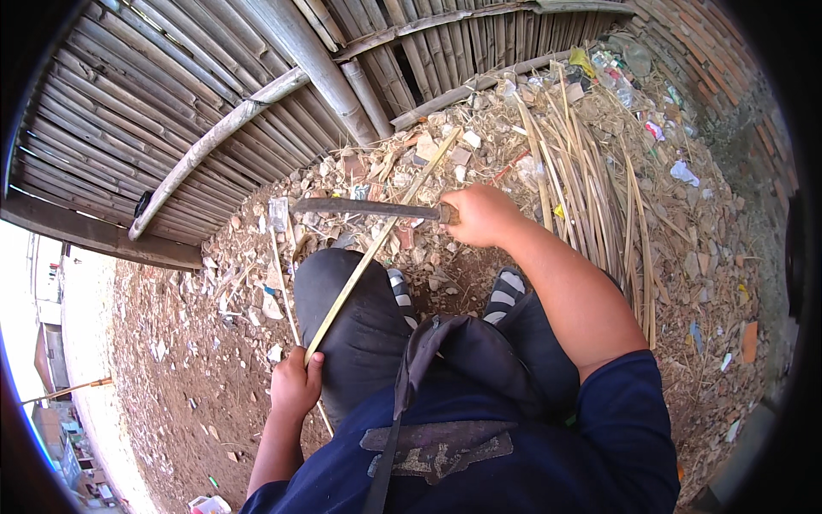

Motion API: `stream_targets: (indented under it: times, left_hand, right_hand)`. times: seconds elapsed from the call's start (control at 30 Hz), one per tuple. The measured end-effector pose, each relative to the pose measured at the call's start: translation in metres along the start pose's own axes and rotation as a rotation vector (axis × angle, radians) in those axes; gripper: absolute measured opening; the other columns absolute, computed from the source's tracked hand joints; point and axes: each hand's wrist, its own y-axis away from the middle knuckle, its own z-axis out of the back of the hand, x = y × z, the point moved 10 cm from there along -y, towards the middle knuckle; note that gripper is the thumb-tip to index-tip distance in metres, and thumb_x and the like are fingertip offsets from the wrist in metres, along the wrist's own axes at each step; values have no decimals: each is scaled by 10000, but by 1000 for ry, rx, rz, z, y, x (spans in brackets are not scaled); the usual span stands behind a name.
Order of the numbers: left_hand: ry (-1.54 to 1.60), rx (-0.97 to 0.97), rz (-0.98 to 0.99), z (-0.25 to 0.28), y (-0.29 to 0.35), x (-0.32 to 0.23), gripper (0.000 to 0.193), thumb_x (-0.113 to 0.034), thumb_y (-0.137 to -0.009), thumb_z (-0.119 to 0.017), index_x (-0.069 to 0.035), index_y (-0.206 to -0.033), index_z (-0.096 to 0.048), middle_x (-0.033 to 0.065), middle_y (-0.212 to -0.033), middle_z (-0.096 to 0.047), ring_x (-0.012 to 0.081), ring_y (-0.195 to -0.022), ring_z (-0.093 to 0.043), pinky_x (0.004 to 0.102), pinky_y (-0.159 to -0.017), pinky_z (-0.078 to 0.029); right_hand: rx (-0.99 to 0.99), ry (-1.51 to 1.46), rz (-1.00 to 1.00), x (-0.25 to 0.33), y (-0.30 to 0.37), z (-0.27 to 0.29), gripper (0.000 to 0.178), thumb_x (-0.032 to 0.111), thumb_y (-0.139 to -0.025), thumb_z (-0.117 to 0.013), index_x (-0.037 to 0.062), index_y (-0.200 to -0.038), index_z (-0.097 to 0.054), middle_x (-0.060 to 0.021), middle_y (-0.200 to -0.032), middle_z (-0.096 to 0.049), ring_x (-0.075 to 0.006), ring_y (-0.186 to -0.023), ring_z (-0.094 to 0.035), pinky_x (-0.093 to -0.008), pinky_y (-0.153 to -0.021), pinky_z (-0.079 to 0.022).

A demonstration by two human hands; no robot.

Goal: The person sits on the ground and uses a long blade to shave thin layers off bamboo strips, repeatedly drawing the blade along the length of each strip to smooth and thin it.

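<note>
My right hand [484, 216] is wrapped around the wooden handle of a machete [364, 208], whose long dark blade points left. Closed near my left thigh, my left hand [295, 383] grips one end of a long pale bamboo strip [351, 283]. From there the strip slants up and to the right, over my left knee. The blade crosses the strip past my knees; whether they touch, I cannot tell. A second, thinner strip [284, 291] runs behind my left hand, and I cannot tell whether my fingers hold it too.
Many cut bamboo strips [591, 184] lie in a pile to my right. A bamboo slat wall [171, 111] rises ahead and to the left, and a brick wall [702, 51] stands at the far right. Stones, straw and litter cover the ground [205, 343].
</note>
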Motion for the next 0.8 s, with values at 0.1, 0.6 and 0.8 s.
stream_targets:
  times: [0.1, 0.6, 0.8]
  left_hand:
    - [67, 23, -13, -5, -3, 6, 430, -396, -1025, -568, -23, -814, -527, 246, -644, -606, 486, -655, -625, 559, -590, -469]
    - [108, 36, -75, -7, -12, 21, 449, -401, -1035, -537, -18, -801, -539, 259, -671, -607, 496, -684, -618, 561, -606, -467]
    - [101, 86, -84, 0, -23, 10, 452, -391, -1045, -518, -9, -805, -558, 263, -679, -606, 498, -689, -614, 559, -619, -467]
  right_hand:
    - [-50, 3, -16, 2, 0, 2, 208, 252, -803, -719, 117, -960, -704, -159, -855, -719, -372, -867, -708, -501, -780, -558]
    - [-26, -15, -105, 4, -2, 7, 330, 244, -835, -741, 66, -1113, -720, -185, -886, -727, -374, -840, -710, -453, -788, -570]
    - [-89, -110, -169, -41, -9, 5, 272, 252, -850, -727, 61, -1043, -720, -183, -883, -725, -368, -833, -707, -457, -783, -557]
